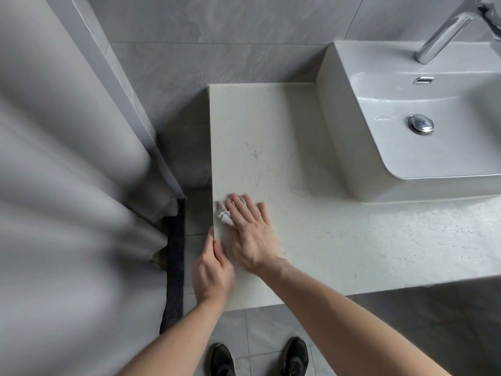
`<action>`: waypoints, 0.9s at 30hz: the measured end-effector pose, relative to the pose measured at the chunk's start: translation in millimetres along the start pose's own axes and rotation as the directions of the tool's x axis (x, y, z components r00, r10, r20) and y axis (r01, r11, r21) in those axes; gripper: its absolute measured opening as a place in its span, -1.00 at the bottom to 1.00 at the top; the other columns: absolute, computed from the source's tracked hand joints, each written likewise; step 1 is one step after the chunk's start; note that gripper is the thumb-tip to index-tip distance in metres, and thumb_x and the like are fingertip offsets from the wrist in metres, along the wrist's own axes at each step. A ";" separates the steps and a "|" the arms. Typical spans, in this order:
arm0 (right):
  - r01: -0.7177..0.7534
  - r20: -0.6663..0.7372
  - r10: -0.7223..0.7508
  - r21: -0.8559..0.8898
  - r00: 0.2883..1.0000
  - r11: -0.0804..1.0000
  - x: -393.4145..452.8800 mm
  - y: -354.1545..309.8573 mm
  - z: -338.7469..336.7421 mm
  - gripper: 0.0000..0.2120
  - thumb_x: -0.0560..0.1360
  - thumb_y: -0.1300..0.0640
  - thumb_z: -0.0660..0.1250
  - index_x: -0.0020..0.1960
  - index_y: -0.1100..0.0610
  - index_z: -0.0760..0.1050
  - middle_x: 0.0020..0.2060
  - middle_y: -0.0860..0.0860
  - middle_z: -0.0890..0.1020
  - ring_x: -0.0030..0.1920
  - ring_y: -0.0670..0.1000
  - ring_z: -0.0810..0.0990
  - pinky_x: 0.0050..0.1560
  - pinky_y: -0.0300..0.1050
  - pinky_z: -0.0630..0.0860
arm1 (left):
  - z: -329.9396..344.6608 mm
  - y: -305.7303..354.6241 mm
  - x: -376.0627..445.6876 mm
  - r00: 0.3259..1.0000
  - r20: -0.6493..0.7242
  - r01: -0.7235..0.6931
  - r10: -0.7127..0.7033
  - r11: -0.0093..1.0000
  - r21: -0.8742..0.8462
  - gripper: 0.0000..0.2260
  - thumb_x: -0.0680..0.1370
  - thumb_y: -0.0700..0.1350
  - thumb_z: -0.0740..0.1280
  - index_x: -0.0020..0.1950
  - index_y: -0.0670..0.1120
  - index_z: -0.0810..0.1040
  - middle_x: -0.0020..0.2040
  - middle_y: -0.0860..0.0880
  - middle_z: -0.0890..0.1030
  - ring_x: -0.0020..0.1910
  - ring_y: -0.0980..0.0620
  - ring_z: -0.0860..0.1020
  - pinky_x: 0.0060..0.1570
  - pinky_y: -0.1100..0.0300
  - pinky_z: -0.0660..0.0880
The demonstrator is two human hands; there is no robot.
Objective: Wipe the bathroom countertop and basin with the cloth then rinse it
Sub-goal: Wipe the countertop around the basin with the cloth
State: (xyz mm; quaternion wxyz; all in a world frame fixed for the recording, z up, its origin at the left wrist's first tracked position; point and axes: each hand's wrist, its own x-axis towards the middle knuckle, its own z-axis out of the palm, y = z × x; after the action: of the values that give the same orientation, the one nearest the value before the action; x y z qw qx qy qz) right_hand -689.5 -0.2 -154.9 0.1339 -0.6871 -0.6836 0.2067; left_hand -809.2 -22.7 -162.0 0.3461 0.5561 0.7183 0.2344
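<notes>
A white marbled countertop [271,137] runs from the left edge to a white rectangular basin [406,109] at the right. My right hand [252,232] lies flat near the counter's left edge, pressing a small white cloth [222,213] that shows past the fingers. My left hand [212,270] grips the counter's left edge, thumb on top and fingers curled below it. A chrome tap [444,31] stands behind the basin and a chrome drain plug [420,124] sits in its bowl.
A grey shower curtain [67,185] hangs at the left, close to the counter's edge, with a dark mat [173,267] under it. Grey tiled wall [217,36] lies behind. My two black shoes [295,356] stand on the grey floor tiles below the counter's front edge.
</notes>
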 end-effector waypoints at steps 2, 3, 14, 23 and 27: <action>0.030 -0.017 -0.029 0.037 0.999 0.999 -0.9 8.1 -0.9 -0.41 0.63 -0.01 0.01 0.65 0.07 0.12 0.65 -0.03 0.12 0.66 0.02 -0.06 0.63 0.14 -0.11 | 0.4 1.0 0.8 1.000 0.009 0.018 -0.018 1.000 0.005 -0.63 0.70 -0.06 0.13 0.50 -0.07 0.45 0.32 -0.15 0.61 0.26 -0.20 0.59 0.04 0.18 0.45; 0.029 -0.030 -0.028 0.059 0.999 0.998 -4.8 18.0 -2.3 -0.43 0.64 0.07 0.10 0.64 0.07 0.15 0.64 -0.02 0.16 0.66 0.02 -0.02 0.64 0.12 -0.08 | 0.4 1.8 0.7 0.999 0.015 0.034 -0.034 0.999 0.012 -0.62 0.71 -0.04 0.12 0.51 -0.06 0.44 0.33 -0.15 0.60 0.28 -0.20 0.57 0.08 0.14 0.46; -0.542 -0.314 0.523 0.031 0.792 0.840 -100.6 168.0 -71.2 -0.48 0.67 0.13 0.04 0.63 0.09 0.20 0.63 -0.02 0.19 0.64 0.04 0.09 0.62 0.20 0.01 | -2.4 3.6 0.4 0.996 0.060 0.064 -0.067 0.997 0.053 -0.56 0.70 0.07 0.00 0.53 0.02 0.40 0.41 -0.03 0.54 0.35 -0.16 0.51 0.22 0.06 0.45; -0.370 -0.209 0.356 -0.032 0.911 0.928 -5.5 81.1 -34.1 -0.30 0.51 0.00 -0.01 0.64 0.15 0.14 0.65 0.04 0.13 0.65 0.11 0.03 0.63 0.16 -0.07 | 0.1 4.7 0.5 0.995 0.025 0.098 -0.101 0.991 0.091 -0.59 0.70 0.04 0.05 0.52 0.04 0.40 0.40 -0.02 0.55 0.34 -0.15 0.53 0.20 0.16 0.43; -0.021 -0.023 0.019 -0.055 1.000 0.998 35.1 23.4 -13.6 -0.24 0.49 0.05 0.09 0.67 0.12 0.02 0.67 0.03 0.01 0.66 0.10 -0.11 0.63 0.18 -0.12 | -1.2 5.2 -0.1 0.999 -0.019 0.027 -0.026 0.996 0.082 -0.62 0.70 -0.05 0.12 0.51 -0.03 0.42 0.42 0.00 0.53 0.38 -0.04 0.50 0.17 0.56 0.19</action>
State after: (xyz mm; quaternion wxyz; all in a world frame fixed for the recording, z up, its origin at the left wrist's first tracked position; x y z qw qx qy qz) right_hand -663.2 35.4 -157.4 0.1206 -0.6996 -0.6805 0.1812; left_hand -806.8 -21.3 -157.5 0.3195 0.5581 0.7378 0.2052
